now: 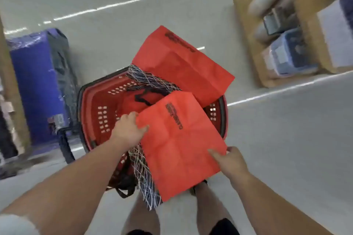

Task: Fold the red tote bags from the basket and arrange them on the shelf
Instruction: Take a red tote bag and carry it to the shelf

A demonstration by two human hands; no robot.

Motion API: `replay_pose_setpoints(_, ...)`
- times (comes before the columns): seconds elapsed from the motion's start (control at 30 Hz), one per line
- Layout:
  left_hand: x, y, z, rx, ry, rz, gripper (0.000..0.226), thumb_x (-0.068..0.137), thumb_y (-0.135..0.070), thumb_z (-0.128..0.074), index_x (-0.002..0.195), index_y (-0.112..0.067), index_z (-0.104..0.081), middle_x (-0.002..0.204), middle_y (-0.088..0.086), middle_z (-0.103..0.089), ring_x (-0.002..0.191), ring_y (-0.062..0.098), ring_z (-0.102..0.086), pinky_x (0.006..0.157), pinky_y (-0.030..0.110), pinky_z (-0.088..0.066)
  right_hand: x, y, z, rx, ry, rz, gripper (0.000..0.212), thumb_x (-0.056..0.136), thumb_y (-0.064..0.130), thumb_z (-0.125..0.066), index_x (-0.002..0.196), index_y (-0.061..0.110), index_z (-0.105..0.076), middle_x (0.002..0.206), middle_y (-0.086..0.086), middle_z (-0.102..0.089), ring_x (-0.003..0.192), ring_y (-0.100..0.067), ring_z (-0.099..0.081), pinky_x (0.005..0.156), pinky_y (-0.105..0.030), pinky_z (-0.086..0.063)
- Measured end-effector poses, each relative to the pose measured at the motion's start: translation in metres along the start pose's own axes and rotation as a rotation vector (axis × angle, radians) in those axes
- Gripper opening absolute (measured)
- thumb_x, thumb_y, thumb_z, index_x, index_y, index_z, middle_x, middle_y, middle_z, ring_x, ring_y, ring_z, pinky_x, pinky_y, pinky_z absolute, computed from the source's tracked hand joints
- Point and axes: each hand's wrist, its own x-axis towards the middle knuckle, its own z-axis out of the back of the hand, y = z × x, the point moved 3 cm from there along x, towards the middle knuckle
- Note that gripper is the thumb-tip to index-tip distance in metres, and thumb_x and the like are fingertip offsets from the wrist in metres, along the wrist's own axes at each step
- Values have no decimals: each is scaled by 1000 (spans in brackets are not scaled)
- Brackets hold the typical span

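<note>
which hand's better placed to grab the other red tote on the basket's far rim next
Left, probably: the left hand grips the held tote bag at its far edge, over the basket, nearer the second tote bag. The right hand grips the near corner, farther back.

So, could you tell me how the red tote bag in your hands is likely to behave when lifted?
Probably floppy: the red tote bag shows fold creases and is held at opposite edges by the left hand and right hand. Likely light, since edge pinches seem to hold it. It might sag if one hand lets go.
</note>
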Motion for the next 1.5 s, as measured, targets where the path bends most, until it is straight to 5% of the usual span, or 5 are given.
replay_pose_setpoints(0.27,84,-13,-20,29,145,-26,88,74,-74,-59,142,-19,-46,138,13,-55,125,35,-54,105,43,-43,11,-28,-23,416,-7,53,9,90,26,-67,91,18,-71,89,0,-76,87,-23,-73,83,-52,-58)
replay_pose_setpoints(0.53,66,-7,-30,-509,262,17,14,89,-36,-69,86,-23,-73,82,0,-71,79,24,-64,69,31,-51,-23,1,29,532,-84,257,9,95,13,-62,92,18,-70,87,-5,-74,74,-10,-66,67,-26,-55)
replay_pose_setpoints(0.63,18,-7,-3,-612,209,9,29,92,-19,-65,64,-26,-65,54,-9,-61,53,16,-52,50,24,-41,-48,12,58,534,-81,289,9,93,12,-66,94,20,-71,90,0,-76,80,-13,-71,70,-28,-58)
replay_pose_setpoints(0.83,-111,-5,96,-768,160,-7,22,97,-13,-55,78,-21,-64,74,5,-68,68,22,-60,64,35,-49,-125,72,122,579,-79,405,6,90,16,-70,95,20,-71,87,3,-76,76,-9,-71,62,-20,-54)
replay_pose_setpoints(1.5,-533,23,350,-1058,-712,-347,29,101,-6,-49,107,-31,-64,94,-2,-74,79,13,-67,72,32,-54,-429,237,195,-180,469,1222,20,96,19,-62,112,31,-63,107,17,-72,100,-7,-68,94,-42,-53)
